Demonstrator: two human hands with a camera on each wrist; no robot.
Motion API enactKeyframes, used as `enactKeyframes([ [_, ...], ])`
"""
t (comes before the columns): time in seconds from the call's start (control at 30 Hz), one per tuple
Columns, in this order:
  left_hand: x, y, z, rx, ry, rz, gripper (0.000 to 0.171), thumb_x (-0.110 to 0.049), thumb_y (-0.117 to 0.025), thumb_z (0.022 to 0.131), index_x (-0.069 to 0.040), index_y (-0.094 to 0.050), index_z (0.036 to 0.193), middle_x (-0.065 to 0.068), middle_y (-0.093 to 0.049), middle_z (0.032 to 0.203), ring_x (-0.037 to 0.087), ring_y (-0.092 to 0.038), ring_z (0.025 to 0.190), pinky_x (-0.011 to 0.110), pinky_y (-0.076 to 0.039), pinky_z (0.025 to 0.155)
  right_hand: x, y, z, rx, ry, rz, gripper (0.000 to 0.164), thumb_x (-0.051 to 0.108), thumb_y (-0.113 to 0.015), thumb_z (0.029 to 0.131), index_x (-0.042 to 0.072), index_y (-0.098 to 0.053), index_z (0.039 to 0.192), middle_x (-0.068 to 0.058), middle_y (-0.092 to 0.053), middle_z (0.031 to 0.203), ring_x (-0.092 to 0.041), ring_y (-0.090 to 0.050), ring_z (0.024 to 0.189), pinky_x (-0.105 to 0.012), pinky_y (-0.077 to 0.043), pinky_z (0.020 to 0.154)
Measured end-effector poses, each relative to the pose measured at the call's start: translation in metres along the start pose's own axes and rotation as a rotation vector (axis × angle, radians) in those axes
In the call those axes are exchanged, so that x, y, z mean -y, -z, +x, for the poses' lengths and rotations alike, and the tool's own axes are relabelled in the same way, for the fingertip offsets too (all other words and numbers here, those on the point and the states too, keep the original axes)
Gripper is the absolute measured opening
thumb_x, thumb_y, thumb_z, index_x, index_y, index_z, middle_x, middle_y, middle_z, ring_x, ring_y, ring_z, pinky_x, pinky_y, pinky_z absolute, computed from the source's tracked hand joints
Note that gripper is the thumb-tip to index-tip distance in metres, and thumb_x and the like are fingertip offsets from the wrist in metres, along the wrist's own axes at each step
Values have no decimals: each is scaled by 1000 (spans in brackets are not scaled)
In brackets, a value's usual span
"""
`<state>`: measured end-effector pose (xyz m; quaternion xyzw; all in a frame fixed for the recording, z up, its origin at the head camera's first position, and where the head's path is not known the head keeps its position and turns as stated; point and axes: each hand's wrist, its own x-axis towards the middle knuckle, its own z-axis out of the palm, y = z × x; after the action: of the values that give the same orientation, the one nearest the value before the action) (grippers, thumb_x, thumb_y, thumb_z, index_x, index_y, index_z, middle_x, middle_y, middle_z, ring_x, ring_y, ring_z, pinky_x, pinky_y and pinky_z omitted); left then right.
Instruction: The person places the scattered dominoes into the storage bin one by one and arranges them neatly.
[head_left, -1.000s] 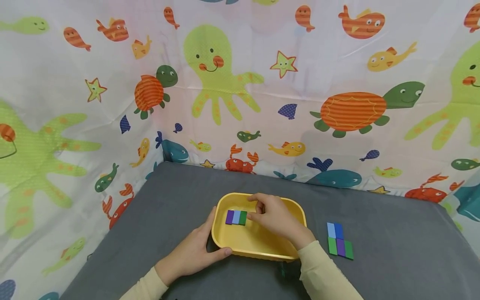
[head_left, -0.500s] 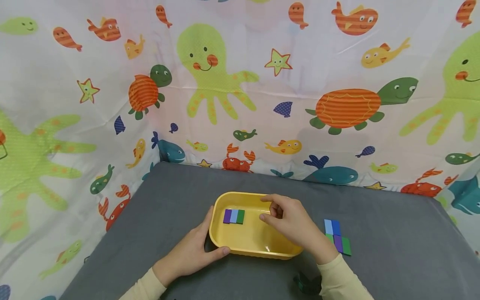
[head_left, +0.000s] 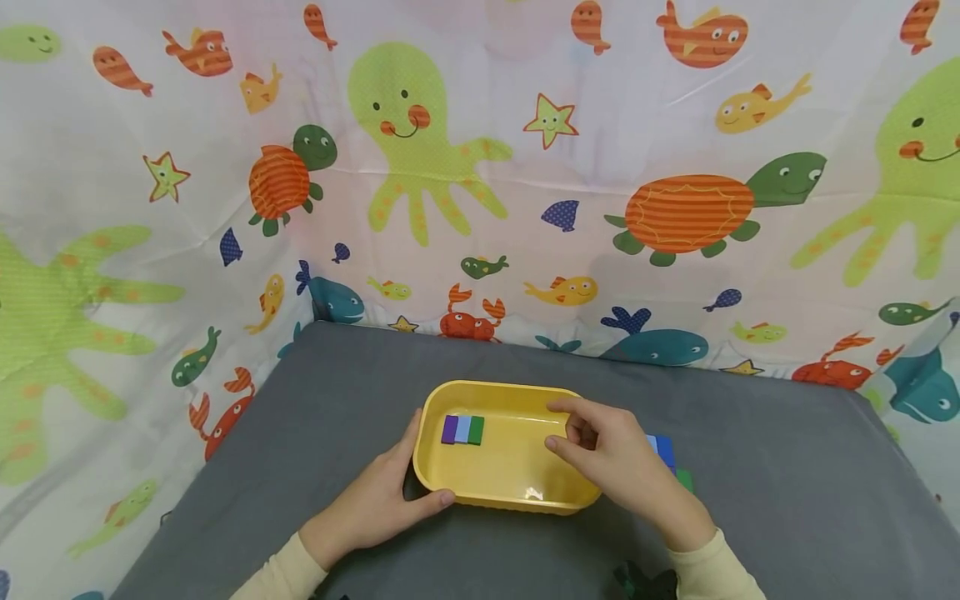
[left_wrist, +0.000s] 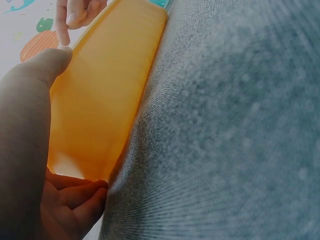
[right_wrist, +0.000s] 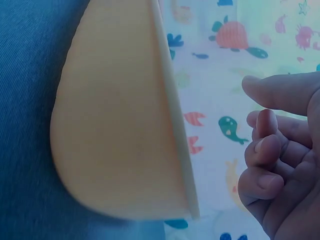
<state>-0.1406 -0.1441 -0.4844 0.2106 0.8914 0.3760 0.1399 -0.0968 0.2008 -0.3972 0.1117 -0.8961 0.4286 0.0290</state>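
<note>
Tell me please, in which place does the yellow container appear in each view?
Head: yellow container just below the middle.
Left wrist: yellow container left of middle, reaching the top edge.
Right wrist: yellow container left of middle, cut by the top edge.
Shared landmark: sea-animal curtain.

No legible txt, nos., labels, brands or signs in any view, head or wrist cams.
</note>
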Motion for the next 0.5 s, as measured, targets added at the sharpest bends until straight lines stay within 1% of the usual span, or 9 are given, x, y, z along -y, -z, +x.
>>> enactKeyframes([
  [0.23, 1, 1, 0, -4, -5, -1, 132, -77, -78, 87, -20, 0, 177, 1, -26, 179, 26, -37, 160, 57, -39, 123, -10, 10, -11, -29, 12, -26, 38, 13, -87, 96, 7, -74, 131, 5, -57, 78, -12, -52, 63, -27, -44, 55],
  [0.4, 1, 1, 1, -2, -17, -2, 131, -76, -78, 88, -19, -1, 178, 1, -27, 179, 26, -37, 160, 58, -39, 123, -16, 17, -19, -50, -6, -38, 37, 15, -87, 96, 8, -75, 130, 4, -57, 78, -13, -53, 65, -26, -45, 55],
  [0.5, 0, 0, 0, 5, -11, -1, 131, -76, -78, 88, -20, 0, 177, 1, -27, 179, 27, -37, 160, 58, -39, 123, -22, 21, -25, -54, -12, -40, 36, 14, -87, 96, 6, -75, 129, 4, -57, 79, -13, -53, 64, -26, -45, 55],
])
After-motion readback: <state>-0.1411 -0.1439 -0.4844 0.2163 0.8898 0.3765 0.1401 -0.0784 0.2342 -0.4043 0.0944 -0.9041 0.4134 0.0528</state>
